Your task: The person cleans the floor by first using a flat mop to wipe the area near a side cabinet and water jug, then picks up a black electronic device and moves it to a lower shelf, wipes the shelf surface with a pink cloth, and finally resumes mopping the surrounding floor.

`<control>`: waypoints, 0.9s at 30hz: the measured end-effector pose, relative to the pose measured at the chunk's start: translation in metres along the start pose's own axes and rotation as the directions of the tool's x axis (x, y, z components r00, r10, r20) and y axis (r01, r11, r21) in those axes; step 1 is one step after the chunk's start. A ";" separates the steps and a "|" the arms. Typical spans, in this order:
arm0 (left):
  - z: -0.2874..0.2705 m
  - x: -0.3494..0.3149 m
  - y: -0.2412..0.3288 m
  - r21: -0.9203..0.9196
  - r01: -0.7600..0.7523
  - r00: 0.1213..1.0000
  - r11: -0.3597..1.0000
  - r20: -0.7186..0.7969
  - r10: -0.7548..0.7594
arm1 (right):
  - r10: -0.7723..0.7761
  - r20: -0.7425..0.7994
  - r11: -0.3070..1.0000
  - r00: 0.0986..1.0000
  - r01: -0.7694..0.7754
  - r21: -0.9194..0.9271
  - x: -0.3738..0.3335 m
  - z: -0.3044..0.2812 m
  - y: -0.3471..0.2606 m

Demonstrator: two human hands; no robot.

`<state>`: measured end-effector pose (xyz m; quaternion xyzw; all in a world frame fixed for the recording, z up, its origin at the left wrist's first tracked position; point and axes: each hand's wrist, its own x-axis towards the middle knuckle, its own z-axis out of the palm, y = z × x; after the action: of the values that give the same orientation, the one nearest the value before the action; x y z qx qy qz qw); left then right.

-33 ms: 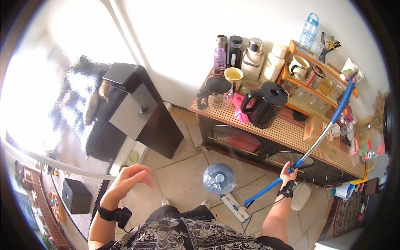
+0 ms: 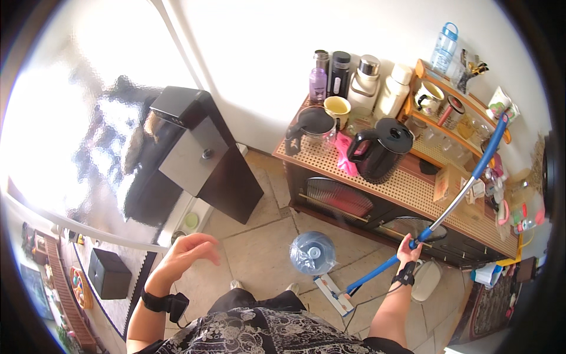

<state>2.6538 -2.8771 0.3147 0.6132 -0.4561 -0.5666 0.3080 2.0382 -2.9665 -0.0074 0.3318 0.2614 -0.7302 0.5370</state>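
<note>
While the person stands on the tiled floor [image 2: 259, 259], I see the right hand [image 2: 408, 251] wrapped around the pole of a blue and silver mop [image 2: 454, 206]. The grip is on a blue part, just below the silver section. From this hand, the upper pole rises to the far right, in front of the cabinet [image 2: 383, 203], and its tip appears near the right end of the wooden shelf [image 2: 443, 88]. The lower pole slopes from the hand to the near left, and there it joins the flat mop head [image 2: 334, 297], which lies on the floor to the left of the right hand.

Just beyond the mop head stands a clear blue water bottle [image 2: 312, 253]; whether the two touch, I cannot tell. To the right of the right hand, near the cabinet, there is a pale rounded object [image 2: 427, 281] on the floor.

The left hand [image 2: 187, 258] is empty, with its fingers loosely bent, and hangs well apart from the mop, on the left side. The tall black stand [image 2: 230, 183] is farther away than this hand. On the cabinet, at the far side, a black kettle [image 2: 383, 150] stands beside a pink cloth [image 2: 345, 156].
</note>
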 end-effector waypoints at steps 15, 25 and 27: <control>-0.142 0.032 -0.109 -0.227 0.197 0.932 0.954 -0.257 -0.254 | 0.463 -0.043 0.710 0.885 -0.399 -0.580 -0.063 -0.099 0.310; -0.362 0.164 -0.189 -0.358 0.090 0.900 0.929 -0.370 -0.230 | 0.361 0.263 0.410 0.895 0.101 -0.906 -0.082 0.028 0.565; -0.402 0.194 -0.197 -0.355 0.080 0.893 0.931 -0.390 -0.225 | 0.371 0.323 0.323 0.871 0.205 -0.924 -0.077 0.048 0.616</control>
<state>3.0759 -3.0320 0.1257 0.6957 -0.2264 -0.5105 0.4519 2.6340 -3.1314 0.0673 -0.2216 0.4745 -0.4677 0.7121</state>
